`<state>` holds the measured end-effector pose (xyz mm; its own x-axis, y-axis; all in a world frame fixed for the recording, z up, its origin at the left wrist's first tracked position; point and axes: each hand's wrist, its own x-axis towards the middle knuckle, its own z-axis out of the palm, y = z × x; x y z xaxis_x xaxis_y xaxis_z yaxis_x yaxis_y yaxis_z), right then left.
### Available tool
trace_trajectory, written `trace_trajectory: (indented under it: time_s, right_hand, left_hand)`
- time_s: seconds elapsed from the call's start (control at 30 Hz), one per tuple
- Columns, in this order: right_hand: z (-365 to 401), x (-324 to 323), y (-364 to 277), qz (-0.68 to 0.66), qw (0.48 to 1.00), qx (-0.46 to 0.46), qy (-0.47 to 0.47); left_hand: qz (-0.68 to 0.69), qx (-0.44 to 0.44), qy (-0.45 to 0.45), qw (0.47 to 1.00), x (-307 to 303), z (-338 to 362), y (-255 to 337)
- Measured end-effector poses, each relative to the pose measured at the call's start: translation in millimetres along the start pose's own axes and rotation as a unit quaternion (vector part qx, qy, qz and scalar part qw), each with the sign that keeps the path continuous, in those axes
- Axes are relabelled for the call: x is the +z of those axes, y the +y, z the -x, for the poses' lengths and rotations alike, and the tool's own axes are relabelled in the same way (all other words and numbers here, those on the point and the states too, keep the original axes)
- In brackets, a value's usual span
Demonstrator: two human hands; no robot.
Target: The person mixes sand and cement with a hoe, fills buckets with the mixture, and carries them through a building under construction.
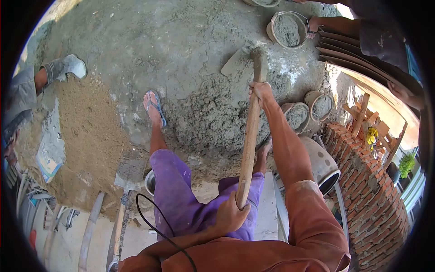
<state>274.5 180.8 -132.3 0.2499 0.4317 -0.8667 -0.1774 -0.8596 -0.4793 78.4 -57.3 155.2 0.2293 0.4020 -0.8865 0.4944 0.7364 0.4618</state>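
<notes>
Standing on grey ground [149, 41], rough and smeared with mortar, sunlit in patches toward the upper right, with a brick wall [371, 190] along the right side. Flanked on the left by a spread of brown sand [86, 127]; faced in the middle by a heap of wet mortar [204, 118], lumpy and dark grey. Holding a long hoe [252, 129] — blade [236, 63] down at the far edge of the heap, wooden handle [249, 154] aslant toward the body. Set near mortar-filled buckets [271, 35]. Gripping with both hands — right hand [261, 92] wrapped round the handle nearer the blade, left hand [230, 213] closed round the lower end, by purple trousers [174, 190].
</notes>
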Motion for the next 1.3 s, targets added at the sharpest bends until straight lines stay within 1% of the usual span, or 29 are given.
trace_trajectory:
  time_s: [0.03, 0.07, 0.1, 0.17, 0.2, 0.27, 0.3, 0.37, 0.4, 0.43, 0.47, 0.5, 0.57, 0.6, 0.7, 0.73, 0.77, 0.8, 0.87, 0.9, 0.93, 1.0, 1.03, 1.07, 1.1, 1.13, 1.2, 1.23, 1.3]
  right_hand:
    - [0.3, 4.3, 13.9, -0.001, 1.000, 0.002, 0.001]
    - [6.2, 7.9, 27.7, -0.001, 0.999, 0.050, -0.020]
    - [12.7, 8.6, 38.5, -0.001, 0.994, 0.098, -0.041]
    - [20.3, -1.5, 48.0, -0.024, 0.988, 0.136, -0.065]
    - [24.4, -7.3, 49.2, -0.044, 0.980, 0.173, -0.091]
    - [30.2, -23.6, 39.9, -0.092, 0.972, 0.192, -0.100]
    - [27.1, -34.3, 32.7, -0.138, 0.961, 0.213, -0.112]
    - [10.4, -52.2, 24.9, -0.174, 0.951, 0.222, -0.124]
    - [-2.2, -61.7, 14.6, -0.212, 0.936, 0.245, -0.135]
    - [-11.1, -71.6, -1.6, -0.208, 0.942, 0.226, -0.139]
    - [-14.1, -80.5, -16.5, -0.230, 0.928, 0.255, -0.146]
    - [-17.7, -87.8, -32.1, -0.252, 0.912, 0.285, -0.152]
    - [0.8, -94.3, -87.4, -0.240, 0.925, 0.260, -0.140]
    - [5.7, -97.4, -117.6, -0.236, 0.938, 0.218, -0.126]
    - [21.3, -95.3, -199.9, -0.229, 0.965, 0.100, -0.086]
    - [32.8, -92.8, -216.3, -0.228, 0.969, 0.065, -0.070]
    - [47.2, -86.8, -232.1, -0.228, 0.969, 0.062, -0.070]
    - [72.8, -68.4, -252.3, -0.223, 0.974, -0.029, -0.027]
    - [95.1, -36.8, -265.3, -0.188, 0.966, -0.170, 0.041]
    - [96.4, -18.9, -263.1, -0.162, 0.960, -0.222, 0.064]
    - [79.7, -0.9, -253.8, -0.164, 0.938, -0.287, 0.102]
    - [71.0, 42.1, -250.9, -0.171, 0.913, -0.339, 0.151]
    - [19.3, 38.5, -244.8, -0.200, 0.923, -0.320, 0.066]
    - [18.8, 44.6, -249.0, -0.225, 0.931, -0.277, 0.082]
    - [22.2, 56.0, -258.3, -0.253, 0.933, -0.237, 0.094]
    - [29.8, 60.4, -265.4, -0.265, 0.928, -0.242, 0.098]
    - [51.8, 60.7, -262.6, -0.276, 0.907, -0.299, 0.111]
    - [60.5, 57.7, -257.9, -0.281, 0.905, -0.294, 0.122]
    - [78.8, 46.2, -253.5, -0.287, 0.895, -0.322, 0.115]
  left_hand:
    - [0.010, -0.030, -0.020, 0.999, -2.5, 8.5, 12.3]
    - [0.019, -0.060, -0.041, 0.997, -6.1, 17.4, 24.1]
    - [0.015, -0.060, -0.042, 0.997, -11.4, 25.9, 34.6]
    - [0.107, -0.080, -0.127, 0.983, -21.8, 41.8, 57.4]
    - [0.107, -0.077, -0.126, 0.983, -26.8, 47.5, 71.1]
    - [0.175, -0.017, -0.187, 0.966, -34.4, 48.7, 104.2]
    - [0.174, -0.003, -0.185, 0.967, -35.2, 45.5, 121.0]
    - [0.311, 0.143, -0.184, 0.921, -37.2, 34.7, 158.1]
    - [0.307, 0.165, -0.185, 0.919, -43.8, 29.7, 181.1]
    - [0.392, 0.145, -0.234, 0.878, -52.5, 27.0, 205.9]
    - [0.472, 0.118, -0.283, 0.827, -61.4, 26.7, 225.1]
    - [0.470, 0.132, -0.286, 0.825, -69.8, 25.8, 239.2]
    - [0.405, 0.162, -0.331, 0.837, -85.1, 29.2, 261.2]
    - [0.434, 0.149, -0.364, 0.810, -92.9, 33.6, 268.6]
    - [0.465, 0.196, -0.389, 0.771, -126.9, 53.4, 272.2]
    - [0.446, 0.222, -0.367, 0.786, -140.2, 56.9, 261.7]
    - [0.402, 0.204, -0.392, 0.802, -159.9, 57.1, 244.7]
    - [0.356, 0.185, -0.416, 0.816, -182.2, 53.4, 223.5]
    - [0.228, 0.147, -0.400, 0.876, -223.2, 31.7, 174.1]
    - [0.094, 0.151, -0.294, 0.939, -233.4, 11.2, 147.3]
    - [-0.042, 0.151, -0.178, 0.971, -237.7, -16.7, 119.0]
    - [-0.182, 0.104, 0.060, 0.976, -226.4, -97.0, 54.5]
    - [-0.189, 0.097, 0.120, 0.970, -219.4, -140.9, 32.0]
    - [-0.200, 0.093, 0.180, 0.959, -218.9, -176.3, 18.4]
    - [-0.215, 0.103, 0.181, 0.954, -221.4, -196.8, 15.9]
    - [-0.217, 0.097, 0.198, 0.951, -219.6, -212.1, 15.2]
    - [-0.203, 0.109, 0.228, 0.946, -214.0, -223.4, 2.7]
    - [-0.212, 0.109, 0.217, 0.947, -212.7, -217.0, -2.1]
    - [-0.226, 0.177, 0.250, 0.925, -210.6, -200.2, -2.3]
